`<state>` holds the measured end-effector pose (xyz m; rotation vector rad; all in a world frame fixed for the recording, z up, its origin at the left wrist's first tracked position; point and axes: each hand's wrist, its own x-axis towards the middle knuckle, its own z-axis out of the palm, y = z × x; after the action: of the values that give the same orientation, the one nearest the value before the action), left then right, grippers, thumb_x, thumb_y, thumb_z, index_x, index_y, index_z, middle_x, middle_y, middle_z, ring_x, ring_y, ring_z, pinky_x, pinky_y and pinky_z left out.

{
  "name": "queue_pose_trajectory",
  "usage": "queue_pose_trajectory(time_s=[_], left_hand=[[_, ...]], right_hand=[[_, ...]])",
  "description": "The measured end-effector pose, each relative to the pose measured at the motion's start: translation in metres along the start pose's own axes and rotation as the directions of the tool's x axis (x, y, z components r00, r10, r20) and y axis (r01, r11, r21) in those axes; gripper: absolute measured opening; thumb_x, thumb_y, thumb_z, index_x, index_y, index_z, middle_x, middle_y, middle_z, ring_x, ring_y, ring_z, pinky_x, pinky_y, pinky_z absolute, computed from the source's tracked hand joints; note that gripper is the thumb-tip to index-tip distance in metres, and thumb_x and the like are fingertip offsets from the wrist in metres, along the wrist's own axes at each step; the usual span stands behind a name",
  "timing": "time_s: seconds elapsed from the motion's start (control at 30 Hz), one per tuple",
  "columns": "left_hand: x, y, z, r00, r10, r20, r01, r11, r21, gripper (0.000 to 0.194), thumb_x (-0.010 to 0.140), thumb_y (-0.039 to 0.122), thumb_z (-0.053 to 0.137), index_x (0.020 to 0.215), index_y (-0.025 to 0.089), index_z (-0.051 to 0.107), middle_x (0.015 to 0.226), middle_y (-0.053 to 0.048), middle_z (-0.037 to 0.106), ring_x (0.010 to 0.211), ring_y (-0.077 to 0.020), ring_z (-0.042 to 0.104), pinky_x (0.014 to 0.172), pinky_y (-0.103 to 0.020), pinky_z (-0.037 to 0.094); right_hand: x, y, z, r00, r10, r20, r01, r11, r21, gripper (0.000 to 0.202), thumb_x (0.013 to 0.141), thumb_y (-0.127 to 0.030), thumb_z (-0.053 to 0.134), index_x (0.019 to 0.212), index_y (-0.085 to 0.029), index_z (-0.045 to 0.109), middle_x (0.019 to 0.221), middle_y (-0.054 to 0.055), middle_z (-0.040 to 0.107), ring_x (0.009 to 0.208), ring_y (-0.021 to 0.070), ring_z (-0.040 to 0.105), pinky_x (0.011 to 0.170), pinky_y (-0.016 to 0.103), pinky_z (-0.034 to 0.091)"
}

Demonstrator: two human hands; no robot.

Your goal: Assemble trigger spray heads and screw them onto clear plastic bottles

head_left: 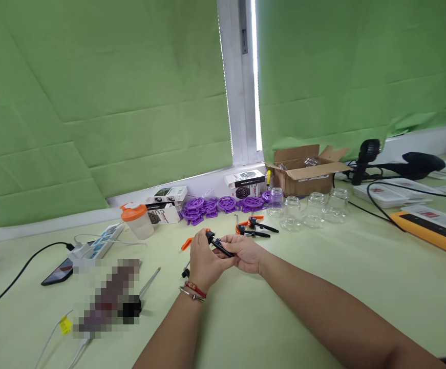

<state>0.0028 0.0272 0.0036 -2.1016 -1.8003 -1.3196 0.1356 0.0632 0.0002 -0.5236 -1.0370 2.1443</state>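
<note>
Two hands meet above the pale bench (303,302), both on one slim black piece (219,245), which slants down to the right between them. The left hand (206,264) curls over its upper end, thumb stretched toward the other side, while the right hand (246,253) pinches the lower end between thumb and fingers; gripping opposite ends like this probably stops the piece from twisting. An orange part (186,244) shows just left of the left hand, though whether it joins the held piece I cannot tell. Just beyond the right hand, two black-and-orange pieces (260,234) lie close together, handles pointing right, presumably within easy reach. Farther back, purple wheels (252,204) are heaped in a row before the printed cartons (245,185), and four clear jars (317,214) stand near an open cardboard box (309,179), perhaps set there to leave the front for handwork. At left, the orange-lidded bottle (140,223) stands beside a power strip (106,242), whose place there likely suits the cables running along that side.
</note>
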Motion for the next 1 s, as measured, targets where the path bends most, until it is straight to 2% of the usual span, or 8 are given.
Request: queue_pose_trajectory(time_s=[0.13, 0.2, 0.27, 0.3, 0.37, 0.47, 0.63, 1.0], left_hand=[[0.008, -0.016, -0.008, 1.0, -0.01, -0.019, 0.012, 0.996, 0.086, 0.088, 0.043, 0.054, 0.076, 0.115, 0.016, 0.041, 0.102, -0.009, 0.053, 0.098, -0.0288, 0.053, 0.087, -0.045, 0.044], [0.011, -0.025, -0.012, 0.998, -0.044, -0.046, 0.05, 0.99, 0.129, 0.091, 0.043, 0.059, 0.074, 0.116, 0.016, 0.041, 0.102, -0.01, 0.054, 0.1, -0.0293, 0.054, 0.089, -0.045, 0.043], [0.013, -0.031, -0.015, 0.997, -0.07, -0.043, 0.076, 0.983, 0.168, 0.091, 0.043, 0.061, 0.074, 0.116, 0.015, 0.041, 0.103, -0.01, 0.055, 0.102, -0.03, 0.054, 0.09, -0.044, 0.043], [0.014, -0.034, -0.016, 0.997, -0.075, -0.036, 0.08, 0.98, 0.184, 0.091, 0.043, 0.06, 0.073, 0.115, 0.015, 0.041, 0.103, -0.01, 0.055, 0.103, -0.0302, 0.053, 0.09, -0.044, 0.043], [0.014, -0.035, -0.017, 0.997, -0.071, -0.013, 0.072, 0.976, 0.205, 0.087, 0.044, 0.059, 0.074, 0.113, 0.016, 0.042, 0.103, -0.01, 0.055, 0.103, -0.0301, 0.054, 0.09, -0.044, 0.043], [0.014, -0.034, -0.018, 0.998, -0.061, 0.01, 0.057, 0.976, 0.211, 0.083, 0.044, 0.058, 0.074, 0.11, 0.017, 0.044, 0.102, -0.009, 0.056, 0.102, -0.0295, 0.055, 0.089, -0.044, 0.043], [0.013, -0.033, -0.019, 0.996, -0.087, 0.028, 0.079, 0.974, 0.213, 0.081, 0.044, 0.059, 0.073, 0.107, 0.017, 0.045, 0.102, -0.009, 0.056, 0.1, -0.0283, 0.055, 0.088, -0.041, 0.045], [0.012, -0.027, -0.018, 0.993, -0.091, 0.08, 0.073, 0.977, 0.201, 0.08, 0.044, 0.056, 0.075, 0.107, 0.017, 0.044, 0.1, -0.008, 0.055, 0.097, -0.0271, 0.054, 0.085, -0.04, 0.045]], right_hand=[[0.01, -0.013, -0.011, 0.977, -0.133, -0.164, 0.091, 0.966, -0.244, 0.014, 0.083, -0.026, 0.056, 0.084, -0.013, 0.056, 0.081, 0.007, 0.067, 0.069, 0.0129, 0.066, 0.068, 0.026, 0.05], [0.014, -0.021, -0.024, 0.883, -0.313, -0.35, 0.155, 0.898, -0.411, 0.009, 0.085, -0.023, 0.051, 0.084, -0.014, 0.053, 0.083, 0.004, 0.065, 0.063, 0.0098, 0.063, 0.065, 0.025, 0.048], [0.016, -0.026, -0.038, 0.814, -0.415, -0.406, 0.105, 0.793, -0.6, 0.009, 0.086, -0.019, 0.045, 0.088, -0.016, 0.053, 0.083, 0.003, 0.063, 0.059, 0.0084, 0.06, 0.06, 0.023, 0.047], [0.016, -0.027, -0.044, 0.807, -0.439, -0.394, 0.041, 0.707, -0.706, 0.012, 0.086, -0.018, 0.043, 0.091, -0.016, 0.053, 0.083, 0.003, 0.062, 0.059, 0.0088, 0.059, 0.058, 0.023, 0.046], [0.016, -0.024, -0.049, 0.824, -0.49, -0.285, -0.085, 0.39, -0.917, 0.018, 0.087, -0.016, 0.04, 0.095, -0.016, 0.056, 0.086, 0.005, 0.063, 0.067, 0.0115, 0.06, 0.06, 0.023, 0.044], [0.018, -0.016, -0.044, 0.872, -0.481, -0.089, -0.137, -0.067, -0.988, 0.021, 0.083, -0.01, 0.042, 0.091, -0.016, 0.061, 0.092, 0.008, 0.064, 0.084, 0.0164, 0.06, 0.068, 0.024, 0.041], [0.025, -0.008, -0.03, 0.937, -0.35, 0.008, -0.169, -0.472, -0.865, 0.027, 0.078, -0.005, 0.045, 0.096, -0.017, 0.062, 0.103, 0.008, 0.062, 0.082, 0.0172, 0.062, 0.063, 0.024, 0.039], [0.024, -0.005, -0.027, 0.959, -0.282, -0.033, -0.195, -0.568, -0.8, 0.024, 0.076, -0.004, 0.048, 0.087, -0.012, 0.067, 0.092, 0.012, 0.064, 0.079, 0.0201, 0.065, 0.062, 0.025, 0.044]])
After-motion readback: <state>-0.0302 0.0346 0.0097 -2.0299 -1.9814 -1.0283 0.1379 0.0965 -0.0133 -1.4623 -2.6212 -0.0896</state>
